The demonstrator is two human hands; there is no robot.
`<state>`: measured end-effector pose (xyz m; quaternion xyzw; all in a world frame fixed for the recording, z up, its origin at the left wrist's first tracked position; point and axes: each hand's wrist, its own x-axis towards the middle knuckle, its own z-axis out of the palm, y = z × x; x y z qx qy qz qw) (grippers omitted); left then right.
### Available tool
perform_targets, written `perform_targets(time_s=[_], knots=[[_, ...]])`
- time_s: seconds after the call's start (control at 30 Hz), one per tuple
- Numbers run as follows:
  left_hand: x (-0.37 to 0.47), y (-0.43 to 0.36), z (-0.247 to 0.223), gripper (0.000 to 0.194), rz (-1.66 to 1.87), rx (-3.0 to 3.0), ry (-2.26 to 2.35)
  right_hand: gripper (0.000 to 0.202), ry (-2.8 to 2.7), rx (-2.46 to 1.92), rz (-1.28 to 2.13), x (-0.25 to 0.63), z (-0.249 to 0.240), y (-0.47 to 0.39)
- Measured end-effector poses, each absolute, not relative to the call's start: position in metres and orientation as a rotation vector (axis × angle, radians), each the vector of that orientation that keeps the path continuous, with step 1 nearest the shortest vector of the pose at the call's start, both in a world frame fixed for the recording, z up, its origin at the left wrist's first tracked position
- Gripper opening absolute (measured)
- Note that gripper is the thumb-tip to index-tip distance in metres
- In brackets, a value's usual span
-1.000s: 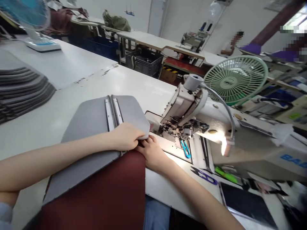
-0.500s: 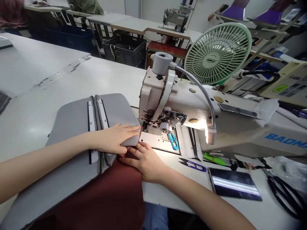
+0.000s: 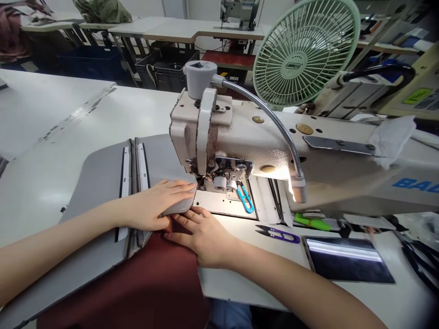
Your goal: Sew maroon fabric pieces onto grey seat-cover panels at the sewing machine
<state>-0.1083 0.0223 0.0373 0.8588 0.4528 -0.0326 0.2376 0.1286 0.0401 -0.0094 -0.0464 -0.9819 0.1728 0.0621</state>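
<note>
My left hand [image 3: 152,203] lies with its fingers stretched out on a grey padded panel [image 3: 99,176], near the corner beside the sewing machine's needle area. Two white slotted strips [image 3: 126,176] with dark edges run across this panel, either side of a folded seam. Below and to the right, my right hand [image 3: 209,237] rests with fingers spread on the maroon fabric [image 3: 147,278] that hangs toward my lap. Its fingertips reach the edge of the grey panel. The panel's corner sits close against the sewing machine head [image 3: 202,132]; the needle itself is hidden.
Blue thread snips [image 3: 245,199] lie by the needle plate, with purple snips [image 3: 278,234], a phone [image 3: 348,259] and black-handled scissors [image 3: 420,258] to the right. A lamp [image 3: 297,188] lights the bed. Behind stands a green fan [image 3: 305,55]. A dark crate [image 3: 168,68] is farther back.
The view has shifted, so the machine appears larger and farther left. The panel's far edge is now partly hidden behind the machine head. Both hands keep nearly the same places on the work.
</note>
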Motion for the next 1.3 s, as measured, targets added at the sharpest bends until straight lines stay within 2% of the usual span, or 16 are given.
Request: perform_targets(time_s=[0.2, 0.57, 0.8, 1.13, 1.3], knots=[[-0.112, 0.022, 0.033, 0.081, -0.040, 2.347, 1.240, 0.051, -2.964, -0.146, 0.491, 0.128, -0.010, 0.040], [-0.098, 0.028, 0.043, 0.076, -0.125, 2.320, 1.279, 0.059, -2.978, -0.175, 0.431, 0.130, -0.008, 0.041], [-0.085, 0.037, 0.048, 0.073, -0.183, 2.295, 1.292, 0.057, -2.999, -0.227, 0.430, 0.137, -0.004, 0.042], [-0.085, 0.036, 0.042, 0.072, -0.154, 2.343, 1.280, 0.054, -2.971, -0.242, 0.464, 0.135, -0.001, 0.040], [-0.085, 0.039, 0.042, 0.066, -0.099, 2.371, 1.287, 0.057, -2.970, -0.252, 0.426, 0.135, -0.003, 0.043]])
